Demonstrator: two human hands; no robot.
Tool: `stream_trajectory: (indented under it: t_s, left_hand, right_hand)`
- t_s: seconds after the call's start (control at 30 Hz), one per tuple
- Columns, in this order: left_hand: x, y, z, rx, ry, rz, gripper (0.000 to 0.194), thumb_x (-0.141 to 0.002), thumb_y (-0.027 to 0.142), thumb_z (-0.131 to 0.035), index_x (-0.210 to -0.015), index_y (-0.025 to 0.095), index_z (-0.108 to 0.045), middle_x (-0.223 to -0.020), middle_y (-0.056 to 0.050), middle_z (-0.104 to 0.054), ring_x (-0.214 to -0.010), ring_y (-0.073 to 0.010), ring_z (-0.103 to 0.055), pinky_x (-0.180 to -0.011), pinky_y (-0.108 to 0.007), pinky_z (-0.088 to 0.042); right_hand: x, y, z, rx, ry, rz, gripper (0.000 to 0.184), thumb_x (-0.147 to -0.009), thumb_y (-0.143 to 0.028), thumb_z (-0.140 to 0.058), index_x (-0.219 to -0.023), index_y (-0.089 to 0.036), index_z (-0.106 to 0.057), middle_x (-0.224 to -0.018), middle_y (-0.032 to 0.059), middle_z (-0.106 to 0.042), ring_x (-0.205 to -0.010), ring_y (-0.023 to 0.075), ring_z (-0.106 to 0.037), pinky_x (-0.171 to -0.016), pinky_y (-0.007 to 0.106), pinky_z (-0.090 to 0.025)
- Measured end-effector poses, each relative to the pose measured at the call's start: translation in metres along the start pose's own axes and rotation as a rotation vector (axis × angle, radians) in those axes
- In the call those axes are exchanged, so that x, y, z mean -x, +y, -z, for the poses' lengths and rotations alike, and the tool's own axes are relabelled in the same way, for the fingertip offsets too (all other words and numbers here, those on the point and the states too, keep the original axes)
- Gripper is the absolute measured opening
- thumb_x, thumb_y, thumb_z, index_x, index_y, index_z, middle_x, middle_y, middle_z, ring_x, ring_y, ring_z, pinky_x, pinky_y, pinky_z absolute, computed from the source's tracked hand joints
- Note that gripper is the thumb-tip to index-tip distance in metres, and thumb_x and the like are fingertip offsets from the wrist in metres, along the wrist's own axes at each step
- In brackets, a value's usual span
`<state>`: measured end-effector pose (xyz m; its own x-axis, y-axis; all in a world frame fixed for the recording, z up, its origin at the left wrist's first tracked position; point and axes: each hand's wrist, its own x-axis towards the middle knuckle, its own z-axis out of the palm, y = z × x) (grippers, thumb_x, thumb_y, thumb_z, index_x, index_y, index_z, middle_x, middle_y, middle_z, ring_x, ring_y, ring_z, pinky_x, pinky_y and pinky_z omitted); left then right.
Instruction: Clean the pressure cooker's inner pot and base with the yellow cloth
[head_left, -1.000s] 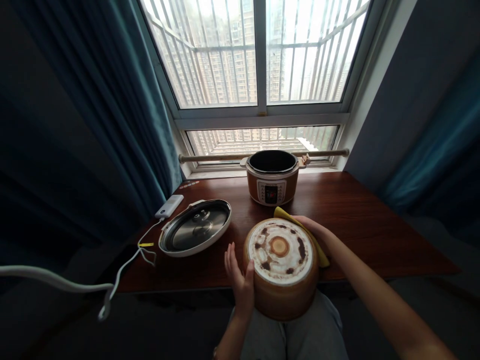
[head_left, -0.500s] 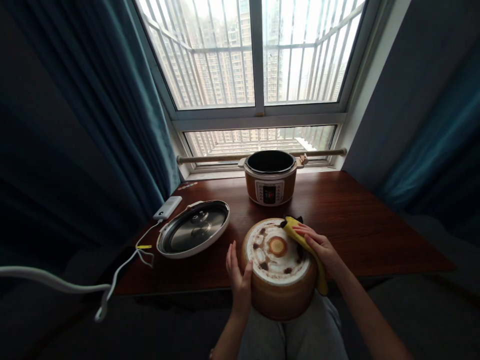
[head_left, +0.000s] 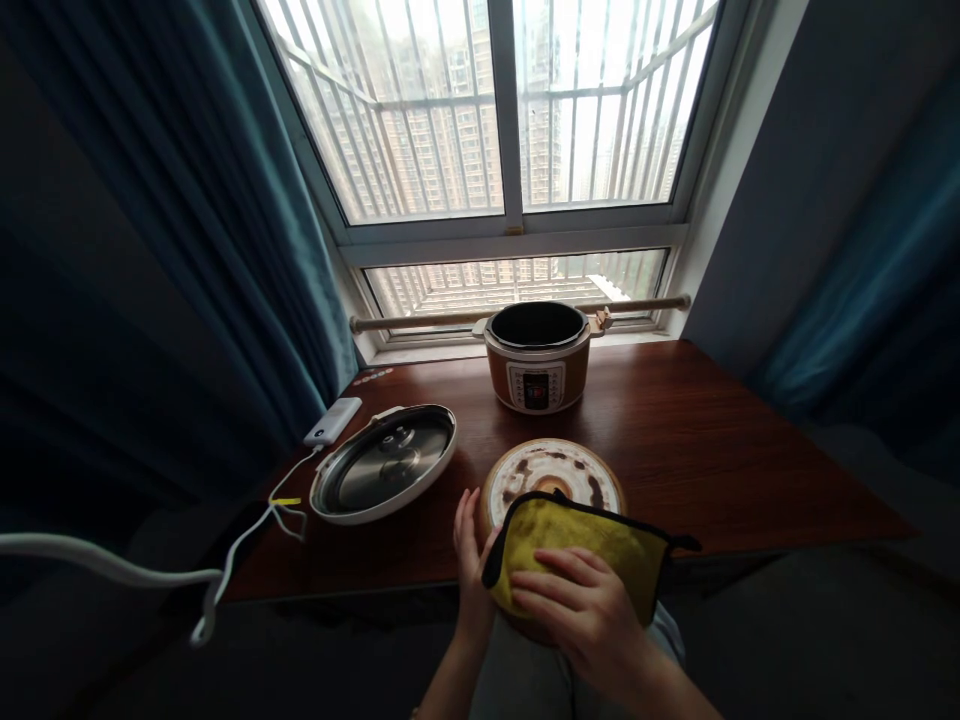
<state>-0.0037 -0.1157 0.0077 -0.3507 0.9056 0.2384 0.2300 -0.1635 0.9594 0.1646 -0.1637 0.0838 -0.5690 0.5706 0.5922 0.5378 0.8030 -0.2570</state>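
Observation:
An upturned inner pot [head_left: 555, 462], brown on its sides, shows a whitish base with dark brown stains. It stands at the table's near edge above my lap. My left hand [head_left: 472, 570] holds the pot's left side, fingers stretched up along the wall and the thumb partly behind the cloth. A yellow cloth [head_left: 600, 535] with black edging lies spread over the near part of the base and hangs down at the right. My right hand [head_left: 581, 605] presses it down from above, fingers nearly flat. The cloth hides the near half of the pot.
Behind the pot stands a brown-and-white electric cooker [head_left: 537, 365] with a dark interior. To the left lies a lid [head_left: 386, 465], inner side up. A white power bank [head_left: 332, 421] with a white cable [head_left: 247, 530] is by the curtain. A barred window [head_left: 510, 230] closes off the back.
My right hand and the cloth have moved from the pot's right rim to the near side of its base, and the cloth has spread out. My left hand has stayed at the pot's side.

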Motion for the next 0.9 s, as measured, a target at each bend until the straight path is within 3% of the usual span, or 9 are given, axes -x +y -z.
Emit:
stream_trajectory:
  t_s: [0.13, 0.27, 0.47, 0.63, 0.9]
  left_hand:
    - [-0.003, 0.002, 0.005, -0.015, -0.052, -0.05, 0.042, -0.083, 0.035, -0.046, -0.124, 0.024, -0.045, -0.14, -0.007, -0.034, -0.131, -0.0244, -0.027, -0.109, -0.043, -0.02]
    - [-0.005, 0.006, 0.009, -0.036, -0.069, -0.032, 0.044, -0.081, 0.036, -0.048, -0.123, 0.023, -0.047, -0.14, -0.007, -0.034, -0.132, -0.0258, -0.025, -0.109, -0.045, -0.019]
    - [-0.005, 0.007, 0.008, -0.03, -0.074, 0.0, 0.046, -0.08, 0.036, -0.049, -0.124, 0.022, -0.046, -0.139, -0.007, -0.036, -0.132, -0.0256, -0.025, -0.11, -0.045, -0.016]
    - [-0.003, 0.006, 0.008, -0.011, -0.074, 0.016, 0.047, -0.08, 0.036, -0.049, -0.125, 0.023, -0.045, -0.139, -0.006, -0.037, -0.132, -0.0253, -0.024, -0.11, -0.045, -0.016]
    - [-0.003, 0.003, 0.007, 0.033, -0.071, 0.038, 0.049, -0.08, 0.037, -0.049, -0.126, 0.022, -0.044, -0.138, -0.007, -0.039, -0.132, -0.0252, -0.026, -0.109, -0.043, -0.02]
  right_hand:
    - [0.009, 0.009, -0.001, 0.162, 0.003, 0.051, 0.036, -0.086, -0.026, -0.05, -0.121, -0.02, -0.052, -0.125, -0.0018, -0.054, -0.112, 0.0175, -0.051, -0.092, 0.03, -0.039]
    - [0.02, 0.023, 0.002, 0.17, 0.005, 0.015, 0.04, -0.082, -0.026, -0.055, -0.122, -0.019, -0.051, -0.125, 0.0006, -0.054, -0.115, 0.0204, -0.048, -0.092, 0.034, -0.039]
    - [0.026, 0.058, 0.003, -0.084, 0.19, -0.179, 0.025, -0.082, -0.014, -0.051, -0.101, -0.025, -0.061, -0.106, -0.0013, -0.065, -0.104, 0.0193, -0.054, -0.088, 0.037, -0.04]
    - [0.028, 0.084, 0.004, -0.33, 0.296, -0.364, 0.022, -0.086, -0.017, -0.045, -0.084, -0.025, -0.065, -0.093, 0.0, -0.068, -0.1, 0.0198, -0.054, -0.087, 0.039, -0.041]
    - [0.031, 0.089, 0.001, -0.434, 0.333, -0.448, 0.025, -0.088, -0.022, -0.042, -0.079, -0.023, -0.066, -0.09, 0.0034, -0.068, -0.099, 0.021, -0.053, -0.088, 0.04, -0.041]
